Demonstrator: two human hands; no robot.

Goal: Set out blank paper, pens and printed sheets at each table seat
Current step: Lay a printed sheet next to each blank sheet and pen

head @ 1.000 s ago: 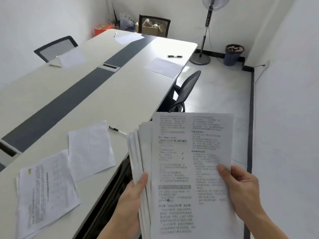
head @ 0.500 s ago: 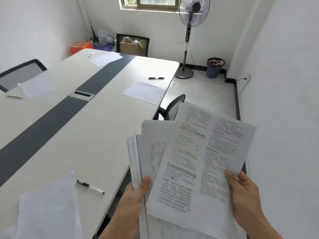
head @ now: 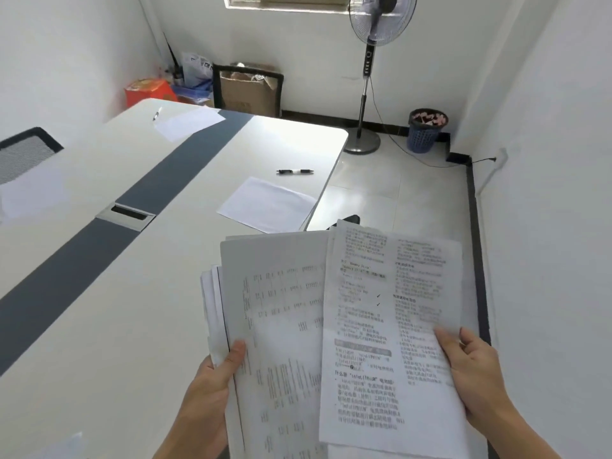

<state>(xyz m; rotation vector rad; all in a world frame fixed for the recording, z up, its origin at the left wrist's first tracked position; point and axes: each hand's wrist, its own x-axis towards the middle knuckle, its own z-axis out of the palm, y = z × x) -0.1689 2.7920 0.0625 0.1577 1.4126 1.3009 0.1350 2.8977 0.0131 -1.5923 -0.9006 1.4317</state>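
Note:
My left hand (head: 212, 389) grips a stack of printed sheets (head: 278, 326) by its lower left edge, thumb on top. My right hand (head: 477, 372) pinches the top printed sheet (head: 390, 326), pulled off to the right of the stack. Ahead on the white table (head: 149, 293) lies a blank paper (head: 268, 204) with a black-and-white pen (head: 294, 172) just beyond it. At the far end lies another blank paper (head: 188, 122) with a pen (head: 156, 114) beside it.
A dark strip with a cable hatch (head: 127, 212) runs down the table's middle. A mesh chair (head: 23, 154) stands at the left, a chair back (head: 347, 220) peeks out behind the sheets. A fan (head: 371, 77), a blue bin (head: 425, 130) and boxes (head: 251, 91) stand along the far wall.
The view has moved forward along the table past the nearer seat's paper and pen. My right hand has slid the top printed sheet off the stack to the right.

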